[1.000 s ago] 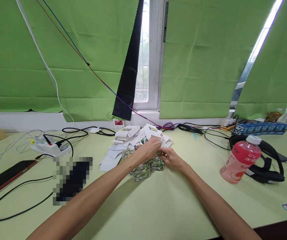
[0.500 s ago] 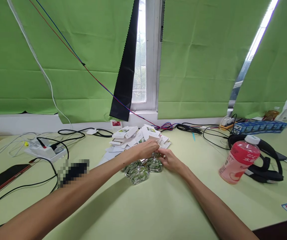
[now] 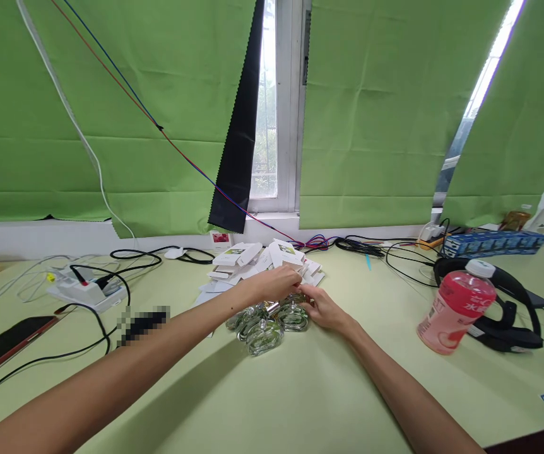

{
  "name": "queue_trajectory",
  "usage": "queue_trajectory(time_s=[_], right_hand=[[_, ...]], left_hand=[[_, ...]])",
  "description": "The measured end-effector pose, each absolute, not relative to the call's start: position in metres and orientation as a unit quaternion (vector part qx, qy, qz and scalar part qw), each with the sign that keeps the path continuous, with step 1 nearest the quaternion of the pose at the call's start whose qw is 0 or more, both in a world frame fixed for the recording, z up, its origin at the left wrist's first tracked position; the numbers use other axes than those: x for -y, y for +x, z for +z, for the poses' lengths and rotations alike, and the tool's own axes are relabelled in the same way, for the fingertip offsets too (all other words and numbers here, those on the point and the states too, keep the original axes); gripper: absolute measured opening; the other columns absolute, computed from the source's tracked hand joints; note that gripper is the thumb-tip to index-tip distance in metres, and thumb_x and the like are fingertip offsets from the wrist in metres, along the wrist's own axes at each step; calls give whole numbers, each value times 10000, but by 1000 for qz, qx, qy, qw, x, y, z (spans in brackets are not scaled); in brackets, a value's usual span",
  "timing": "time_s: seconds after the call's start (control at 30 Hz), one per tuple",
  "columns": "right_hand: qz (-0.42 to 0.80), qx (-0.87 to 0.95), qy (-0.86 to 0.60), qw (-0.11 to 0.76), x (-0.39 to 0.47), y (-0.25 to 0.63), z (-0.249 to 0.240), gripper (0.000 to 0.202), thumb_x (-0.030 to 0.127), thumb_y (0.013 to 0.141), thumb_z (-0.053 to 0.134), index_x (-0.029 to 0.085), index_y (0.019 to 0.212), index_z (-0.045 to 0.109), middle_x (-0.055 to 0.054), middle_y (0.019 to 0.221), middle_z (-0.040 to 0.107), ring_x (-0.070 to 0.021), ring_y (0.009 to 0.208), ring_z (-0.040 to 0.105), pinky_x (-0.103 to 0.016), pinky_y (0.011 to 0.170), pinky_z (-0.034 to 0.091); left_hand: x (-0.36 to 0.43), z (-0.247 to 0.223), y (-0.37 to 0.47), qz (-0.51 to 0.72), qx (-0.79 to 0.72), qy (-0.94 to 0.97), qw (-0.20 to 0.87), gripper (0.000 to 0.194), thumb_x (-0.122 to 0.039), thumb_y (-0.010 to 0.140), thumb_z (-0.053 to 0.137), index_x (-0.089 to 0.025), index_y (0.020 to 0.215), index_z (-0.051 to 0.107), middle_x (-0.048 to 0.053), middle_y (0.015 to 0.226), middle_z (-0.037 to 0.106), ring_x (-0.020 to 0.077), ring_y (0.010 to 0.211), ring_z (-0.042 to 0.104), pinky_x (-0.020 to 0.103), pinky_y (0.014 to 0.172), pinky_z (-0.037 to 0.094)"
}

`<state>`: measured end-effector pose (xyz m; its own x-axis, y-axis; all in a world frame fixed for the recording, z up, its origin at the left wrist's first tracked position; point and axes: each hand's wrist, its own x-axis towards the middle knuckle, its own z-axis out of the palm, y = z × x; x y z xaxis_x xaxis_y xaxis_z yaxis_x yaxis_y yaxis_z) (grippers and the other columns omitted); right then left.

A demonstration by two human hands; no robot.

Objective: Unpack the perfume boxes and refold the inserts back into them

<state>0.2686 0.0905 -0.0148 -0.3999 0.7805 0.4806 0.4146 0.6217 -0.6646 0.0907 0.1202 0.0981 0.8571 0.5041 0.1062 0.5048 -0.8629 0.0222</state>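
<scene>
My left hand [image 3: 282,282] reaches across to the pile's front, its fingers curled closed. Whatever is pinched in them is hidden. Fingertip to fingertip with it, my right hand [image 3: 322,306] is closed too, its thumb and forefinger drawn together beside the bottles. What it grips cannot be made out. Below both hands stands a cluster of several clear oval glass bottles, like perfume bottles; the front one [image 3: 265,337] is in plain sight, and another bottle [image 3: 293,316] is right by my right fingers. Behind them lies a heap of small white cartons [image 3: 238,253], some flattened.
At the right stand a pink drink bottle [image 3: 459,309] and a black headset [image 3: 513,321]. A power strip [image 3: 85,290] with black cables [image 3: 111,328] and a phone [image 3: 11,343] lie left. A blue box row [image 3: 494,244] is farther back, with green curtains [image 3: 385,126] behind.
The view has tipped slightly, so the table things appear a little lower. Both hands stay together over the bottles, with hardly any visible movement.
</scene>
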Motion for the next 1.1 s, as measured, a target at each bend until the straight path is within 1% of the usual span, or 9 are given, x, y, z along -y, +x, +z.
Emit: queue_trajectory(time_s=[0.13,0.23,0.37,0.43,0.53,0.63,0.77,0.97,1.1], right_hand=[[241,802,-373,401,-90,267,-14,229,153,848,537,185,1056,627,-43,937,633,-173,788,525,-270,670,425],[240,795,-392,397,-88,268,-8,167,213,871,556,181,1016,631,-33,902,624,-169,764,514,-279,671,416],[246,771,-415,417,-86,276,8,267,317,875,599,178,1101,633,-46,929,631,-174,757,519,-298,688,425],[230,760,-417,442,-84,281,20,295,351,869,613,183,1111,627,-64,982,638,-197,828,534,-316,728,439],[218,750,-403,477,-78,282,41,256,387,880,619,201,1055,611,-58,1010,636,-213,930,546,-334,812,447],[252,735,-386,498,-67,273,62,338,395,840,683,203,1094,571,-28,941,633,-184,828,568,-315,764,463],[256,715,-380,528,-51,260,80,330,366,833,691,200,1096,584,-12,862,639,-167,754,582,-297,703,481],[233,743,-366,509,-35,255,99,326,417,845,686,205,1078,599,-7,803,617,-138,647,565,-253,558,475],[231,763,-347,494,-31,255,118,281,392,856,677,204,1051,600,-3,793,607,-115,602,547,-226,504,453]], left_hand=[[-121,103,91,-33,245,-969,-13,191,-95,833,547,-162,669,619,23,634,571,164,632,534,270,586,344],[-122,105,92,-41,244,-969,-25,199,-92,832,540,-160,652,594,16,636,559,146,604,500,261,567,313],[-122,115,95,-78,248,-965,-35,183,-130,867,506,-161,701,577,0,615,525,134,577,451,254,556,277],[-120,123,98,-104,245,-963,-37,163,-149,883,490,-164,742,571,-7,620,515,133,585,436,254,570,276],[-114,140,103,-145,238,-960,-40,152,-162,901,452,-171,787,552,-13,650,516,129,606,428,252,591,283],[-104,158,104,-183,235,-953,-48,149,-184,910,433,-173,805,538,-24,652,501,117,589,407,249,574,274],[-86,179,97,-215,233,-947,-46,170,-179,881,476,-173,717,525,-44,586,442,103,550,359,254,550,240],[-61,197,78,-238,257,-935,-64,150,-192,880,515,-168,735,547,-52,585,469,88,541,370,236,535,265],[-54,207,71,-262,277,-921,-76,156,-228,883,534,-163,745,564,-48,604,497,86,558,388,226,543,292]])
